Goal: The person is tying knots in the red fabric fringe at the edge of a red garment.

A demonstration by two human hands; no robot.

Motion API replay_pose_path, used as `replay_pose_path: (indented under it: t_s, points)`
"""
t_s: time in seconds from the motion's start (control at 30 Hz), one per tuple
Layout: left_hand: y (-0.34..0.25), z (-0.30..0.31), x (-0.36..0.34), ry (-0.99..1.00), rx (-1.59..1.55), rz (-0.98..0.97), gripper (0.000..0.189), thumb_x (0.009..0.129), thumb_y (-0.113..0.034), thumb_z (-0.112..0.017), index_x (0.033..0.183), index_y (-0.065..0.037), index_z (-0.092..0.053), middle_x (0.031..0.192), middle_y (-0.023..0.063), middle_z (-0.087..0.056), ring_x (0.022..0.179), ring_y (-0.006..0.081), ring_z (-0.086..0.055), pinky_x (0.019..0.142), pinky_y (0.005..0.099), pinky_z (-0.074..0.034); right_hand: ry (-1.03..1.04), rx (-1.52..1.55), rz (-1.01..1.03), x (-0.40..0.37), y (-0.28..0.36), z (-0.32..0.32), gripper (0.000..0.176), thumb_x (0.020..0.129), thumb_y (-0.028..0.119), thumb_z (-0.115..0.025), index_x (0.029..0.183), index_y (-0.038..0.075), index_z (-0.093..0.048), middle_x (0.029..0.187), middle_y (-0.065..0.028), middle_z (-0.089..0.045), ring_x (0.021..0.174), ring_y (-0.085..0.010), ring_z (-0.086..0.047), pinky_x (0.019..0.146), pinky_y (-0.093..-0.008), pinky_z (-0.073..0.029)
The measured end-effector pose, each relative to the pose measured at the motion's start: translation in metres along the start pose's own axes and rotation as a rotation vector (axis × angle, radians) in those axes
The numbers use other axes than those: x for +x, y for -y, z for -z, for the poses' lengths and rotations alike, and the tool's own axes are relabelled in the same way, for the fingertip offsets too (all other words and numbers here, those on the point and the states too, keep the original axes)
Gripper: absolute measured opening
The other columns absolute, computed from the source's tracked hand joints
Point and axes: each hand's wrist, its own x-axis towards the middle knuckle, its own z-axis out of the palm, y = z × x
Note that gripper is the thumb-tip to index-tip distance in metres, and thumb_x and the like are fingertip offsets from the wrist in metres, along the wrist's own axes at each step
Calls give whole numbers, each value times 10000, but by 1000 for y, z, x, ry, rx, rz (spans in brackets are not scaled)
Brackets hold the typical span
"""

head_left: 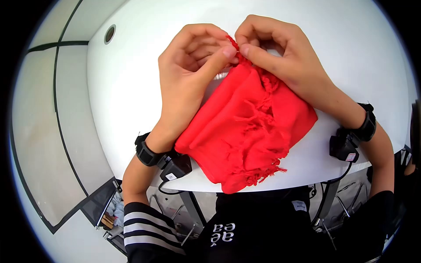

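A red fringed scarf (245,118) lies bunched and folded on the white table, its near corner hanging at the front edge. Twisted tassels run down its middle and right side. My left hand (193,61) pinches a thin red tassel strand at the scarf's far end between thumb and forefinger, the other fingers curled behind. Close beside it, my right hand (276,48) is closed at the same tassel, thumb and forefinger pressed together. The fingertips of both hands nearly meet there. Part of the scarf's right side sits beneath my right hand.
The white table (131,87) has a round grommet hole (110,34) at the far left. Each wrist wears a black strap with a small cabled box, the left box (175,168) and the right box (344,147). Metal chair legs show below the table edge.
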Motion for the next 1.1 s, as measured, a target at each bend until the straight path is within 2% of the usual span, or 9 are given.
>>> replay_pose_path:
  t_s: [0.3, 0.47, 0.67, 0.8, 0.87, 0.97, 1.1]
  points:
    - [0, -4, 0, 84, 23, 13, 143, 893, -36, -639, 1016, 26, -603, 918, 66, -649, 852, 117, -623, 788, 255, -514, -4, 10, -31, -2, 4, 1, 144, 895, 149, -562, 870, 8, -581, 649, 13, -508, 616, -58, -431, 579, -222, -350]
    - [0, -4, 0, 61, 23, 96, 147, 932, -125, -611, 960, 18, -628, 828, 27, -630, 768, 82, -567, 720, 222, -476, 38, 12, -77, -3, 8, 0, 148, 895, 142, -550, 870, -1, -580, 655, 7, -502, 621, -62, -429, 582, -218, -354]
    - [6, 3, 0, 76, -98, 192, 149, 942, -141, -592, 934, 5, -618, 786, 8, -596, 723, 67, -529, 683, 206, -438, 58, -4, -109, -3, 11, -1, 140, 901, 138, -538, 868, 3, -544, 674, 2, -506, 623, -66, -422, 584, -219, -362]
    - [-1, 0, 1, 102, -106, 135, 140, 946, -136, -574, 942, 0, -606, 801, 9, -588, 739, 64, -528, 690, 204, -436, 51, 36, -146, -4, 11, -1, 119, 917, 124, -519, 875, 13, -517, 675, 1, -503, 626, -66, -417, 582, -219, -360]
    - [-3, -5, -2, 94, 25, 99, 140, 953, -135, -555, 962, -3, -601, 822, 11, -591, 754, 59, -525, 691, 205, -433, 52, 29, -147, -4, 12, -1, 112, 921, 117, -515, 878, 14, -516, 677, 2, -504, 628, -64, -417, 582, -219, -359]
    - [-3, -1, -2, 122, 41, 136, 153, 965, -147, -544, 962, -2, -595, 825, 6, -587, 762, 57, -521, 695, 202, -432, 60, 10, -155, -4, 14, -1, 104, 924, 108, -512, 879, 15, -513, 678, 2, -506, 632, -61, -417, 581, -218, -357]
    - [4, 0, -2, 123, -17, 88, 171, 971, -163, -547, 931, 0, -581, 793, -3, -572, 731, 51, -498, 668, 200, -417, 72, 7, -189, -5, 17, -2, 101, 928, 104, -509, 879, 17, -506, 681, 0, -510, 637, -60, -425, 585, -218, -363]
